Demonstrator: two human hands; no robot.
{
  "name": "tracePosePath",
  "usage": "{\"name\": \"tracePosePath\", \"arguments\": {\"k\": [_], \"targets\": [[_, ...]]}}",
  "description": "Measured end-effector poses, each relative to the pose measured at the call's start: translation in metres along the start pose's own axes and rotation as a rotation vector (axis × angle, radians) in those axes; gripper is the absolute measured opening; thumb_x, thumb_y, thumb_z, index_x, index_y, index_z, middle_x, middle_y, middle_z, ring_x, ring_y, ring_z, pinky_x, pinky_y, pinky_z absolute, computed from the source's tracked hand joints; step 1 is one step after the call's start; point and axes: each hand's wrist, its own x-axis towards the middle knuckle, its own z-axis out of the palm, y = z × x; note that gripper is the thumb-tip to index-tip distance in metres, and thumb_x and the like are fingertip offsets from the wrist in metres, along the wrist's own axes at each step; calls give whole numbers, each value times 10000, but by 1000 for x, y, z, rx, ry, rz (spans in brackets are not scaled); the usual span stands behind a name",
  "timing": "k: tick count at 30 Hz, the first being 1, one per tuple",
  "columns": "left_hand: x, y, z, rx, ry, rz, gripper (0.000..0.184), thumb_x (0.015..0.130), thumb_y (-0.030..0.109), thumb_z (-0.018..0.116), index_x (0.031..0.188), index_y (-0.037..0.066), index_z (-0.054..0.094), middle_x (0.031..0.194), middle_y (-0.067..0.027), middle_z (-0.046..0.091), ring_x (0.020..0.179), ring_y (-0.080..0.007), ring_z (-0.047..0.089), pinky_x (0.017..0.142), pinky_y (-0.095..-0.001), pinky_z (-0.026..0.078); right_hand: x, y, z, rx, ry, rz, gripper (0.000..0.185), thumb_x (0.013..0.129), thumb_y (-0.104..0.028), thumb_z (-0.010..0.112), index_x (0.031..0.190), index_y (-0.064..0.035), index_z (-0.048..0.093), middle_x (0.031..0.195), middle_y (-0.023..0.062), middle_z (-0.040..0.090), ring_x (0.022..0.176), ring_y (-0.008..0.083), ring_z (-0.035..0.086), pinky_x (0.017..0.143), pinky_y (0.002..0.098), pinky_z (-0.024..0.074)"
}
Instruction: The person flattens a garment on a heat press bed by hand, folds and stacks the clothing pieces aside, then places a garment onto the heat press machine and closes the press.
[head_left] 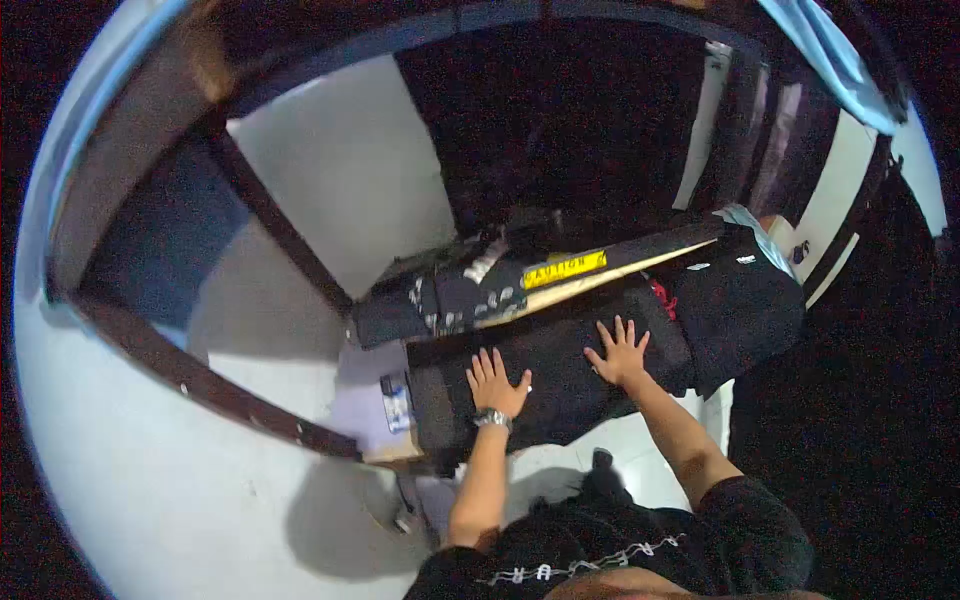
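My left hand (498, 384) lies flat with fingers spread on a dark cloth (555, 370) laid over a long narrow surface. A metal watch (493, 418) circles that wrist. My right hand (620, 354) also rests flat on the dark cloth, fingers apart, to the right of the left one. Just beyond the right hand sits a small red piece (663, 299), too small to name. Behind the cloth runs a pale wooden strip (600, 283), with a yellow label reading "CAUTION" (565, 269) above it. Neither hand grips anything.
Dark patterned fabric (440, 305) lies at the far left of the surface. A white and blue packet or label (396, 403) is at its left end. Dark frame beams (270, 210) stand to the left. Light blue cloth (835, 60) hangs at upper right.
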Motion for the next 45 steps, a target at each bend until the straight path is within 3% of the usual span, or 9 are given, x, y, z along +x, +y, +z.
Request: {"name": "tracePosePath", "arguments": {"k": [4,8,13,17,22,27,33,38,45], "targets": [[-19,-13,-1,-46,187,23,846,895,546,524,1510,3,317,1591,-221,246,1475,-393,210,1196,-554,132,-9,-45,9,43,333,-369,795,899,-586,555,1507,-111,365,1589,230,238,1464,446,203,1122,700,95],[-63,-34,-7,-75,188,-92,777,861,459,590,1467,9,405,1556,-212,331,1453,-381,276,1193,-549,155,-34,-134,10,124,66,-662,753,935,-558,497,1510,-94,350,1575,227,272,1457,434,234,1160,615,166],[-109,-57,-8,-67,352,-55,529,939,276,512,1421,60,487,1534,-154,387,1442,-341,305,1186,-522,201,-67,-173,38,90,-103,-889,758,955,-567,448,1517,-72,330,1572,254,254,1463,441,210,1188,554,160],[-122,-63,-4,-146,422,-32,495,935,262,515,1389,66,527,1493,-139,451,1402,-343,373,1159,-529,254,-63,-170,35,22,-154,-920,812,950,-631,397,1538,-80,293,1591,243,218,1480,416,185,1195,547,140],[-120,-62,-3,-171,470,-43,497,917,267,531,1367,59,547,1476,-136,472,1377,-349,404,1138,-557,276,-75,-162,34,128,-110,-961,773,963,-506,481,1482,46,330,1547,290,282,1451,439,251,1183,543,194],[-118,-63,-6,-182,419,-50,508,928,263,509,1377,26,525,1470,-165,468,1378,-369,396,1154,-551,250,-75,-159,28,138,-59,-986,763,946,-505,513,1480,17,352,1542,278,300,1445,434,260,1181,535,216],[-112,-46,-17,-139,358,-108,513,941,299,533,1379,33,516,1498,-167,431,1418,-380,335,1162,-586,202,-95,-130,30,189,-14,-797,855,893,-548,572,1530,-51,290,1590,257,197,1452,449,230,1146,628,181],[-90,-19,-3,-193,144,53,606,953,367,493,1468,57,421,1542,-165,374,1446,-361,298,1191,-542,173,-93,-125,35,43,-54,-790,897,803,-508,653,1520,-85,319,1588,214,243,1478,388,210,1145,669,107],[-91,-22,2,-169,209,165,658,926,418,514,1445,18,447,1536,-194,372,1453,-342,294,1193,-540,174,-91,-126,31,-74,-8,-703,912,754,-441,691,1520,-112,321,1566,171,312,1467,358,257,1123,710,102]]}}
